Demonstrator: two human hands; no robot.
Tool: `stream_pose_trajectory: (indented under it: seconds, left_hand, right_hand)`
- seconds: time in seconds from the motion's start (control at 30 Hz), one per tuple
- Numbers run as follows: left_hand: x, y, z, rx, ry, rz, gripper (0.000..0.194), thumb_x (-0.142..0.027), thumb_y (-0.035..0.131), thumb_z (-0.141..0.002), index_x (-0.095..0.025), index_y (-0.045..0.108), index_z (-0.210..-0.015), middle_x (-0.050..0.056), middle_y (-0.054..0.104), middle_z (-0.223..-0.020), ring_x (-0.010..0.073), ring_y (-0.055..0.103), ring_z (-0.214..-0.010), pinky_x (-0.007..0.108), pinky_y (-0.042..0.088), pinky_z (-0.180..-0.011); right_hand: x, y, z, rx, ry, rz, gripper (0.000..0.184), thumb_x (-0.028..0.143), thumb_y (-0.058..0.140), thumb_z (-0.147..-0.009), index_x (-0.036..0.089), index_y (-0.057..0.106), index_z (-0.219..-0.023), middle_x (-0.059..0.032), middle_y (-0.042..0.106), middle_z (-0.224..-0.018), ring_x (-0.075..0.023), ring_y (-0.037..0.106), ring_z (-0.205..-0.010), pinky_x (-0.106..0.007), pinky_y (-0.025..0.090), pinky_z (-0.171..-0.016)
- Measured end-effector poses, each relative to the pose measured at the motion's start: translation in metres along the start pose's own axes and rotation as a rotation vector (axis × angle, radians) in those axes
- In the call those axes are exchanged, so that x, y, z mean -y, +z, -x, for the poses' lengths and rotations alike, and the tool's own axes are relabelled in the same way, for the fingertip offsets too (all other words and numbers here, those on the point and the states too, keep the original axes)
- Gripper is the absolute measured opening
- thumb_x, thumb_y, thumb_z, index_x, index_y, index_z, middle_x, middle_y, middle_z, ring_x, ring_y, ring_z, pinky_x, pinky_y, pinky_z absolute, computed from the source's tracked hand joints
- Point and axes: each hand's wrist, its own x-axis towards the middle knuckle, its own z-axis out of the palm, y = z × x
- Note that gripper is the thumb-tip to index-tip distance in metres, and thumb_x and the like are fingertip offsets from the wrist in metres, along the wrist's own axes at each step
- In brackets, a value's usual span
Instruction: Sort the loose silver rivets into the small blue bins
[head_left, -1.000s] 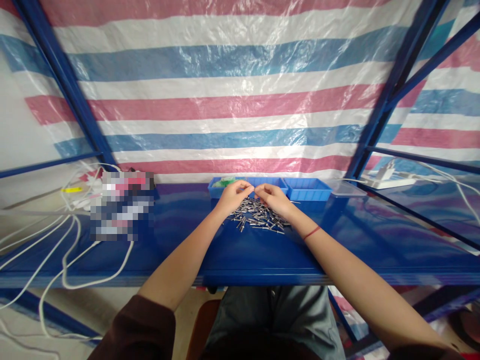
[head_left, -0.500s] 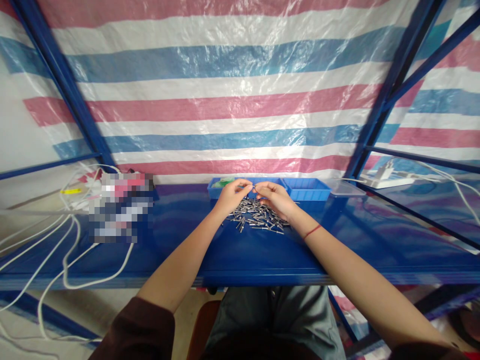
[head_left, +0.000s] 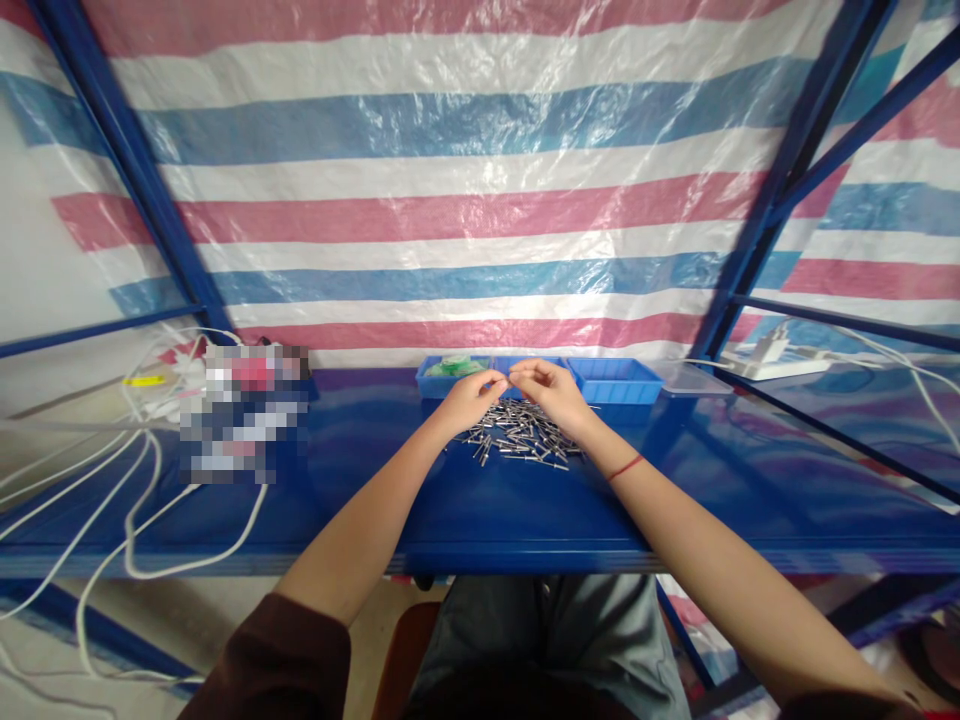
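A loose heap of silver blind rivets with thin pins lies on the blue table. Just above its far side, my left hand and my right hand meet at the fingertips. Both are closed in a pinch. Between them is a tiny thin metal piece that looks like a blind rivet, mostly hidden by the fingers. Behind the hands stands a row of blue bins: the left bin has something green and clear plastic inside, the middle bin is partly covered by my right hand, and the right bin shows its bare inside.
A clear plastic lid lies right of the bins, near a white power strip. White cables loop over the table's left side beside a blurred-out item. Blue metal posts and a striped sheet enclose the back.
My left fingers have lowered and drawn in toward the right fingertips, uncovering more of the green item in the left bin. The right hand has barely moved. The heap looks the same.
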Motion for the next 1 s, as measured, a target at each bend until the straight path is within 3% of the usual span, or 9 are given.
stream_pose_trajectory:
  seconds: [0.2, 0.3, 0.47, 0.57, 0.67, 0.87, 1.0]
  left_hand:
    - [-0.002, -0.005, 0.002, -0.102, -0.053, -0.257, 0.034, -0.033, 0.044, -0.088, -0.017, 0.051, -0.117, 0.007, 0.065, -0.093, 0.0174, 0.061, -0.077, 0.032, 0.048, -0.076]
    - [0.000, -0.008, 0.003, -0.052, -0.042, -0.362, 0.031, -0.028, 0.043, -0.088, -0.016, 0.056, -0.113, 0.008, 0.065, -0.098, 0.0186, 0.061, -0.086, 0.032, 0.047, -0.081]
    - [0.002, -0.008, 0.005, 0.071, 0.008, -0.480, 0.026, -0.015, 0.042, -0.085, -0.016, 0.065, -0.098, 0.006, 0.066, -0.100, 0.0175, 0.059, -0.097, 0.030, 0.044, -0.091]
    - [0.001, -0.007, 0.006, 0.162, -0.014, -0.515, 0.030, -0.010, 0.043, -0.081, -0.015, 0.066, -0.100, 0.006, 0.066, -0.099, 0.0174, 0.060, -0.095, 0.029, 0.045, -0.090]
    - [0.003, -0.007, 0.007, 0.199, -0.046, -0.558, 0.032, -0.013, 0.043, -0.082, -0.016, 0.065, -0.105, 0.008, 0.063, -0.109, 0.0195, 0.056, -0.106, 0.030, 0.040, -0.097]
    - [0.009, -0.005, 0.011, 0.351, -0.098, -0.577, 0.033, -0.025, 0.046, -0.085, -0.018, 0.063, -0.112, 0.009, 0.061, -0.114, 0.0217, 0.055, -0.109, 0.032, 0.040, -0.098]
    - [0.004, -0.004, 0.011, 0.360, -0.043, -0.522, 0.029, -0.018, 0.048, -0.081, -0.019, 0.064, -0.105, 0.007, 0.063, -0.106, 0.0188, 0.058, -0.102, 0.028, 0.043, -0.092]
  right_hand:
    - [-0.008, -0.019, -0.015, -0.191, -0.262, 0.486, 0.018, 0.031, 0.055, -0.077, 0.016, 0.063, -0.083, -0.0050, 0.066, -0.080, -0.0148, 0.057, -0.068, -0.028, 0.045, -0.066]
    - [-0.018, -0.031, -0.025, -0.201, -0.286, 0.758, 0.019, 0.024, 0.051, -0.080, 0.016, 0.065, -0.089, -0.0062, 0.068, -0.086, -0.0166, 0.060, -0.071, -0.030, 0.046, -0.072]
    - [-0.023, -0.044, -0.029, -0.078, -0.267, 1.023, 0.027, 0.020, 0.051, -0.080, 0.013, 0.066, -0.102, -0.0113, 0.068, -0.101, -0.0231, 0.061, -0.093, -0.035, 0.043, -0.087]
    - [-0.012, -0.045, -0.021, -0.012, -0.192, 0.996, 0.026, 0.018, 0.049, -0.081, 0.014, 0.068, -0.097, -0.0085, 0.070, -0.095, -0.0203, 0.063, -0.084, -0.031, 0.046, -0.082]
    - [-0.001, -0.038, -0.009, 0.176, -0.151, 0.953, 0.027, 0.019, 0.048, -0.081, 0.016, 0.067, -0.100, -0.0056, 0.070, -0.094, -0.0171, 0.064, -0.075, -0.028, 0.048, -0.075]
    - [0.000, -0.022, 0.004, 0.459, -0.095, 1.020, 0.039, 0.021, 0.055, -0.076, 0.014, 0.062, -0.114, -0.0110, 0.063, -0.116, -0.0240, 0.059, -0.105, -0.033, 0.043, -0.092]
    - [-0.004, -0.019, 0.004, 0.506, -0.062, 1.051, 0.033, 0.017, 0.054, -0.073, 0.014, 0.067, -0.104, -0.0111, 0.067, -0.107, -0.0254, 0.061, -0.099, -0.034, 0.045, -0.087]
